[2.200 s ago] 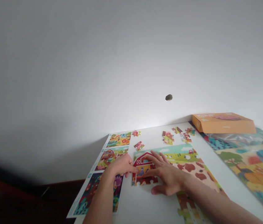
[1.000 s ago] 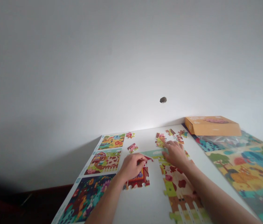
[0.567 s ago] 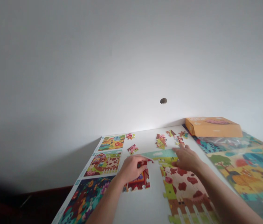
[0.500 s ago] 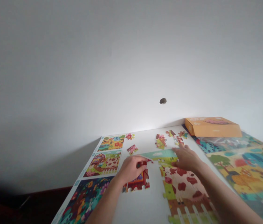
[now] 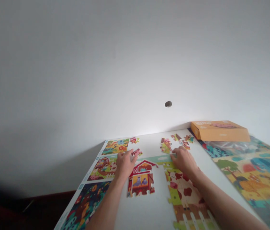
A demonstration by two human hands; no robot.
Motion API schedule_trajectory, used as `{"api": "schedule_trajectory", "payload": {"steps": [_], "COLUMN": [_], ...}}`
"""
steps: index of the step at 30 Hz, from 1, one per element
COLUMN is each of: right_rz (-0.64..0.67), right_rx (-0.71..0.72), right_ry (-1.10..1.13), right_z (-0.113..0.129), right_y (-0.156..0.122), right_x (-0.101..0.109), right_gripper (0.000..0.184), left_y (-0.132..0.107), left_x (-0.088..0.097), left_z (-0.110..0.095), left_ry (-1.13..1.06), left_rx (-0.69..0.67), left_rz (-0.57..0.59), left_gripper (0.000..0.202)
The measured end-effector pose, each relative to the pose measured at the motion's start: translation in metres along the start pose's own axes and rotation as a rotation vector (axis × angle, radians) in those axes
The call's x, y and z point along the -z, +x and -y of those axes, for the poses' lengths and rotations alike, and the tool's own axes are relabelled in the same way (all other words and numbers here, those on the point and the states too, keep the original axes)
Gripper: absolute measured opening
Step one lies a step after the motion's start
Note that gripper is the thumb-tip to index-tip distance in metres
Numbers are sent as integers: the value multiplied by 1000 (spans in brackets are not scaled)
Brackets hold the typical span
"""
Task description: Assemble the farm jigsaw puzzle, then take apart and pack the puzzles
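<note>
On the white table lies a partly joined puzzle, with a red barn section on the left and a spotted cow section on the right. A green strip runs along the top between them. My left hand is at the barn's upper left, fingers apart, its fingertips close beside a loose pink puzzle piece. Above the cow, my right hand rests near the strip's right end, fingers bent and spread. Nothing shows in it, though its palm side is hidden.
Behind the hands lie loose puzzle pieces and a barn-roof piece. A sheet with printed pictures borders the left side. An orange box stands at the back right, by a plastic bag and an animal puzzle.
My left hand has moved off the barn, up and left to the loose pink piece, uncovering the barn roof. My right hand has shifted slightly left with its fingers more bent.
</note>
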State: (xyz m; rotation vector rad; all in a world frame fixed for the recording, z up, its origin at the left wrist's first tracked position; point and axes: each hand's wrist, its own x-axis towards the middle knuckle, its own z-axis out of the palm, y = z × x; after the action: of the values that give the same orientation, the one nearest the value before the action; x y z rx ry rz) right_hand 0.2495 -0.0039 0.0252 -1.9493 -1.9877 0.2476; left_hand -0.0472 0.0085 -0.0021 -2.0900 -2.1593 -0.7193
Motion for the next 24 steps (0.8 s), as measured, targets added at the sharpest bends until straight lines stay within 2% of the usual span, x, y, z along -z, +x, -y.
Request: {"api": "schedule_trajectory", "payload": {"steps": [5, 11, 19, 24], "right_rz": [11, 59, 94, 170], "right_rx": [65, 76, 75, 30], "right_ry": [20, 26, -18, -75], "right_z": [9, 14, 13, 39], "right_y": [-4, -5, -5, 18], "right_x": [-3, -2, 0, 3], "right_gripper": [27, 26, 27, 23], "left_y": [0, -1, -8, -10], "left_x": [3, 8, 15, 16], "left_z": [-5, -10, -22, -24], "left_ry": [-69, -97, -68, 10], "left_rx": [-8, -31, -143, -90], "left_rz": [25, 40, 74, 122], "left_gripper": [36, 29, 30, 37]}}
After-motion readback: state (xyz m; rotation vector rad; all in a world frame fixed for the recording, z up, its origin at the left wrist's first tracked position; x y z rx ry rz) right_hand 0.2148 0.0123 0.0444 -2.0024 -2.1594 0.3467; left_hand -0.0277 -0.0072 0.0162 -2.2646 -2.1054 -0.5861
